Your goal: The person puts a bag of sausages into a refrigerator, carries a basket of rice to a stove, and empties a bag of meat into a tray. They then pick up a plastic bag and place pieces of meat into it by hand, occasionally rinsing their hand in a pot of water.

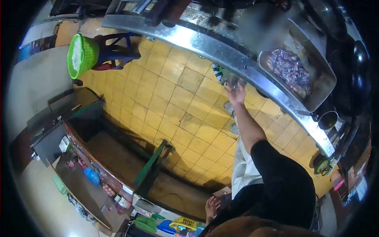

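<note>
My right hand reaches out on a stretched arm to the front edge of the metal counter. Its fingers are apart, with a blurred greyish patch over the fingertips. Beside them, just under the counter edge, is a green and black-and-white striped thing. My left hand is low beside my body, fingers loosely curled and apart. A small flat brown piece shows right next to it, close to the wooden bench.
A metal tray of chopped dark purplish pieces sits on the counter, near a metal cup. A person carries a green basket of white contents at the far left. Wooden benches border the yellow tiled floor.
</note>
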Demonstrator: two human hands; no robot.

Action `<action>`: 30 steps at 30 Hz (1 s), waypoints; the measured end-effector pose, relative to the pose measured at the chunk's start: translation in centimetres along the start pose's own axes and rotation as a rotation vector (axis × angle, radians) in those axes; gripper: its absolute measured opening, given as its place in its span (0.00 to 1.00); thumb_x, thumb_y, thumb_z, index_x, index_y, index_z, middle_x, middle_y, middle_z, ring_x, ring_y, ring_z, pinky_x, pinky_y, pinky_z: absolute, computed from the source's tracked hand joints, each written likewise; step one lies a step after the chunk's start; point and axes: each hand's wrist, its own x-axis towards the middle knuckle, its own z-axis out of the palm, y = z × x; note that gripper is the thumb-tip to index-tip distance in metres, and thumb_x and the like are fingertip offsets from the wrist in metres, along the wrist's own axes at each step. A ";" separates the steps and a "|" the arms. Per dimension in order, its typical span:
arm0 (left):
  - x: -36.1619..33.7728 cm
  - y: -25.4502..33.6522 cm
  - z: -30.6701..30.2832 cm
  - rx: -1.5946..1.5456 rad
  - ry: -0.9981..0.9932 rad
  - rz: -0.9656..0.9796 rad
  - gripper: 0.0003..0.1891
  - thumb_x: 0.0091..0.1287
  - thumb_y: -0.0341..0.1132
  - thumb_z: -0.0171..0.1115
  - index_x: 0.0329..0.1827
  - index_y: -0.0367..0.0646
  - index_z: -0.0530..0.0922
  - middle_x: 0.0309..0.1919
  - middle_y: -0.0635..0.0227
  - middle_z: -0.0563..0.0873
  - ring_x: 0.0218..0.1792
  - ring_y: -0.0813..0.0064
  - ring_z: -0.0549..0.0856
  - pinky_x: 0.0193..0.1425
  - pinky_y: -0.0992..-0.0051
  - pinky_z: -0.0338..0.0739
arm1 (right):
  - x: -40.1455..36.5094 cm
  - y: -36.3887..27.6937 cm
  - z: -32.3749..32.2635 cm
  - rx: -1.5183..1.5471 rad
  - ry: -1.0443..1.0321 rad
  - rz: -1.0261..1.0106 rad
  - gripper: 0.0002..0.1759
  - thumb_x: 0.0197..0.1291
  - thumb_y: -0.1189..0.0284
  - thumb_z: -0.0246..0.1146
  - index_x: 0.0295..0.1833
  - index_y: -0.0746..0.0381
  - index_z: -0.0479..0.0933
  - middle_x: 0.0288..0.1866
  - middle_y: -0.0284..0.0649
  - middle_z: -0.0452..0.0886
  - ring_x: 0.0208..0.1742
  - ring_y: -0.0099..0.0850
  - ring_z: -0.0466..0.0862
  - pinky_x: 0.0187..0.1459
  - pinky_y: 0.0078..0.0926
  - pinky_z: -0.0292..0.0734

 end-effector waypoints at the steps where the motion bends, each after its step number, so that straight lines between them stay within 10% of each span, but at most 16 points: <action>1: 0.0 0.3 0.9 0.115 0.020 -0.002 0.20 0.70 0.38 0.56 0.63 0.42 0.69 0.56 0.62 0.77 0.48 0.65 0.83 0.49 0.67 0.79 | 0.8 -0.1 -0.9 -0.202 0.240 -0.059 0.21 0.62 0.71 0.56 0.61 0.50 0.66 0.65 0.37 0.70 0.65 0.43 0.69 0.69 0.54 0.55; 4: 1.4 -1.4 -1.0 0.007 -0.029 -0.036 0.20 0.70 0.38 0.58 0.63 0.43 0.69 0.56 0.62 0.77 0.48 0.64 0.83 0.50 0.66 0.79 | 0.5 -0.3 -5.6 -0.425 0.665 -0.156 0.21 0.62 0.69 0.58 0.61 0.49 0.65 0.63 0.37 0.70 0.64 0.41 0.69 0.64 0.51 0.62; 6: 0.4 -0.4 0.5 0.018 -0.047 0.029 0.21 0.69 0.38 0.60 0.62 0.42 0.69 0.54 0.61 0.78 0.49 0.64 0.83 0.51 0.66 0.79 | -2.6 -2.2 -6.2 -0.329 0.382 0.052 0.21 0.59 0.71 0.61 0.59 0.48 0.68 0.49 0.33 0.79 0.52 0.36 0.78 0.53 0.44 0.73; 14: 1.6 6.3 4.4 0.346 -0.096 0.282 0.22 0.68 0.39 0.61 0.63 0.44 0.69 0.52 0.61 0.79 0.50 0.63 0.83 0.48 0.67 0.79 | -14.9 -5.5 7.1 -1.089 0.325 0.296 0.22 0.62 0.69 0.58 0.63 0.55 0.68 0.53 0.36 0.78 0.47 0.31 0.81 0.44 0.32 0.78; 20: 4.0 10.7 6.8 0.161 -0.189 0.434 0.23 0.69 0.40 0.59 0.64 0.43 0.67 0.51 0.61 0.79 0.48 0.67 0.83 0.46 0.66 0.78 | -19.7 -7.8 15.6 -1.443 -0.212 0.556 0.26 0.63 0.66 0.63 0.65 0.57 0.67 0.52 0.32 0.78 0.45 0.23 0.79 0.42 0.24 0.75; 25: 6.7 16.0 9.1 0.438 -0.317 0.741 0.21 0.68 0.41 0.59 0.60 0.41 0.72 0.46 0.62 0.82 0.43 0.71 0.83 0.41 0.73 0.78 | -26.6 -14.9 23.4 -1.470 -0.635 0.336 0.26 0.64 0.73 0.58 0.67 0.60 0.65 0.61 0.38 0.75 0.56 0.29 0.78 0.52 0.26 0.74; 30: 4.2 25.7 16.7 0.695 -0.429 1.050 0.23 0.67 0.40 0.62 0.61 0.37 0.71 0.47 0.58 0.83 0.45 0.70 0.83 0.48 0.74 0.76 | -34.0 -23.7 35.7 -1.395 -0.544 0.008 0.25 0.62 0.76 0.59 0.65 0.64 0.66 0.59 0.41 0.77 0.56 0.30 0.79 0.51 0.26 0.76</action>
